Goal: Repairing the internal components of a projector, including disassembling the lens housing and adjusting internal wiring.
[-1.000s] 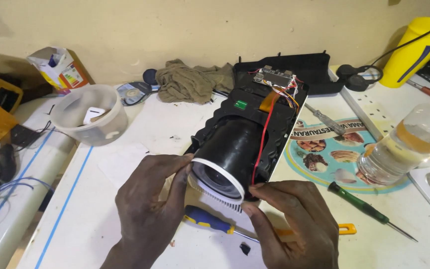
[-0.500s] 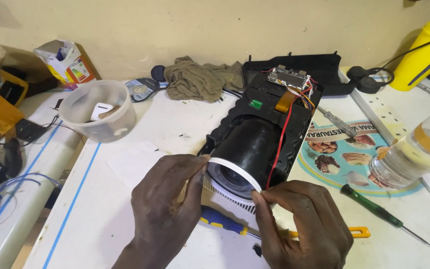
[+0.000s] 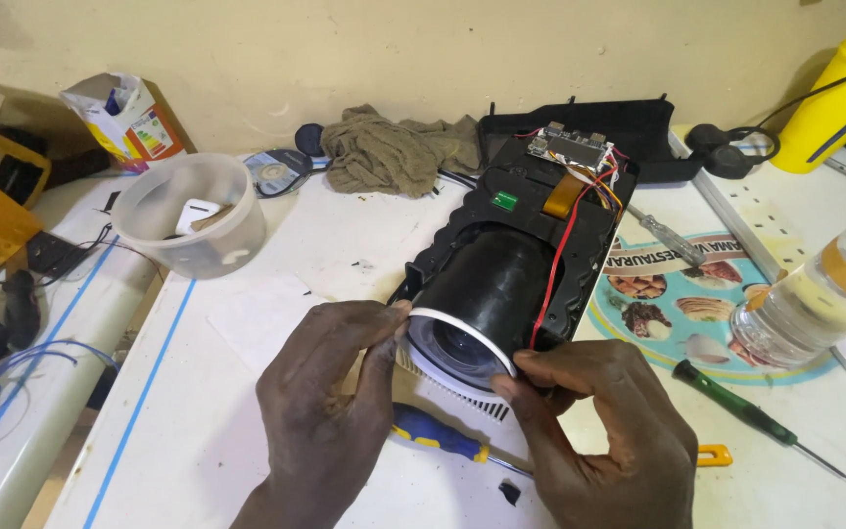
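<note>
White worktable (image 3: 276, 255): left hand (image 3: 330, 392) and right hand (image 3: 599, 421) fingertips pinch projector lens ring (image 3: 462, 348).

Matt black plastic lens barrel (image 3: 487, 284), glossy glass lens (image 3: 457, 345), rumpled cloth rag (image 3: 384, 152)

The table holds three screwdrivers, namely a blue-and-yellow-handled one (image 3: 438, 436), a green-handled one (image 3: 731, 400) and a clear-handled one (image 3: 666, 235), plus one round translucent plastic tub (image 3: 191, 214) and one clear plastic bottle (image 3: 820, 294).

Two bare hands, left hand (image 3: 330, 411), right hand (image 3: 604, 431), no sleeves, no rings
</note>
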